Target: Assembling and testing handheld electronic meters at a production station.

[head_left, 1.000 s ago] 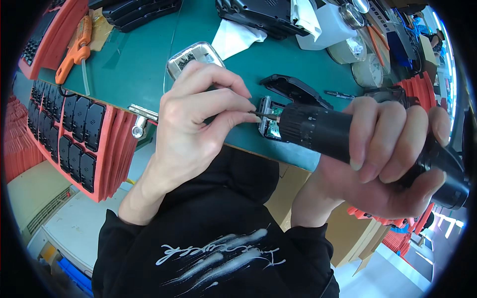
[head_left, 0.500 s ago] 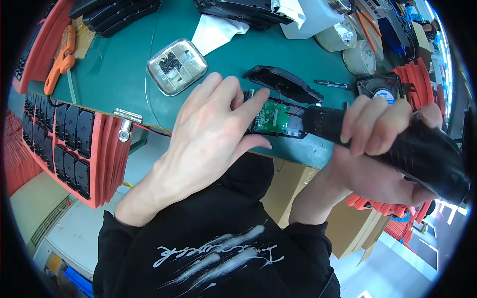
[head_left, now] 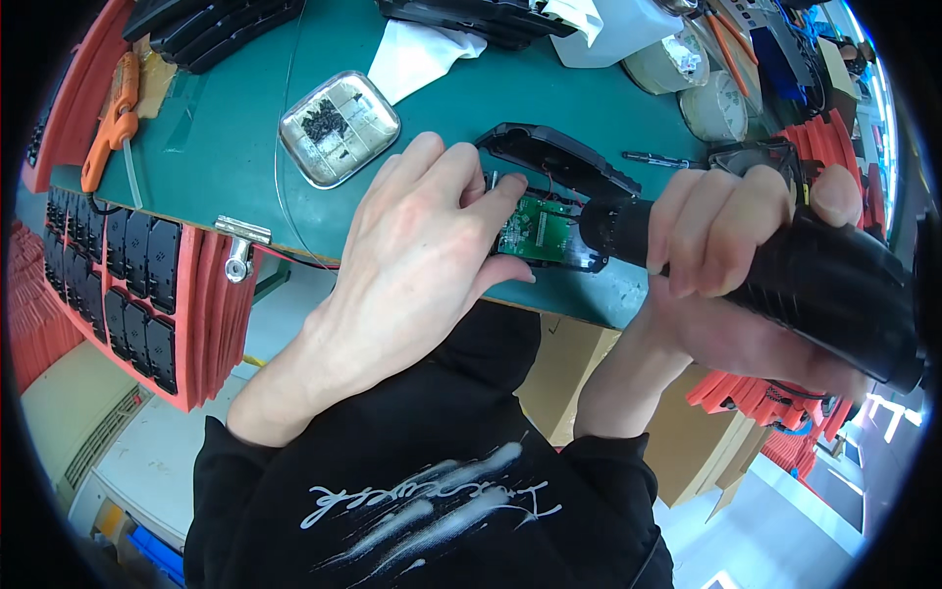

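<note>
Left hand clamps open housing, likely steadying it; right hand grips black driver, nose at circuit board.

A green-topped bench stands above a pale floor, while a bright strip, perhaps a window or lamp, glows at far right.

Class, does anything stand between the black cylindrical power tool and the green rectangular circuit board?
Nothing visible does. In the right hand, the power tool has its nose at the circuit board; the left hand is at the board's left end. The tool's tip is hidden.
</note>
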`<action>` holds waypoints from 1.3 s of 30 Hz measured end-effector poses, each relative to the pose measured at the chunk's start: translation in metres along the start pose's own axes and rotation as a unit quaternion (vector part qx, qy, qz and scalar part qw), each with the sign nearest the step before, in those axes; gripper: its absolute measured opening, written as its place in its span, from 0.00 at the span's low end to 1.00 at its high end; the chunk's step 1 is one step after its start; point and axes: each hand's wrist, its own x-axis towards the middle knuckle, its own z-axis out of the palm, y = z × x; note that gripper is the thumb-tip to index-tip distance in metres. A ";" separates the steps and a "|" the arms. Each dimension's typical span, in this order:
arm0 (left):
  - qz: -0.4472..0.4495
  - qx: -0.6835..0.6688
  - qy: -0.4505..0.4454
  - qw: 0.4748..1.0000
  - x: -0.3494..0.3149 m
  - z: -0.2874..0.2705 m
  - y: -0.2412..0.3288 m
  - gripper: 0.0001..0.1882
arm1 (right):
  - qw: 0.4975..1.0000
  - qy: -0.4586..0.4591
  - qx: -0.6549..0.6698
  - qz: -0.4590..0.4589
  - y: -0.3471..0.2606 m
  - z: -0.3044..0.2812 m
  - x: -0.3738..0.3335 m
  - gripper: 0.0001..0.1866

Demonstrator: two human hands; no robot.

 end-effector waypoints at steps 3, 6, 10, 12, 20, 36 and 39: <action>0.003 -0.002 0.005 1.000 0.001 -0.001 0.000 0.33 | 0.997 0.057 -0.042 0.007 0.003 -0.002 -0.006 0.28; 0.004 -0.010 0.010 1.000 0.001 0.001 -0.001 0.33 | 0.992 0.098 -0.076 0.002 0.006 0.005 -0.007 0.20; 0.007 -0.013 0.017 1.000 0.000 0.002 -0.002 0.33 | 0.981 0.150 -0.125 -0.008 0.006 0.027 -0.007 0.11; 0.008 -0.014 0.019 1.000 0.000 0.003 -0.003 0.33 | 0.965 0.200 -0.170 0.006 0.004 0.034 -0.005 0.07; 0.014 -0.011 0.025 1.000 0.001 0.003 -0.003 0.32 | 0.966 0.194 -0.173 0.008 0.005 0.032 -0.006 0.07; 0.017 0.001 0.022 1.000 0.000 0.000 -0.003 0.32 | 0.985 0.126 -0.102 -0.065 -0.054 -0.014 0.004 0.12; 0.019 0.011 0.010 1.000 0.001 0.001 0.000 0.32 | 0.970 0.096 -0.205 -0.089 -0.041 -0.058 0.018 0.08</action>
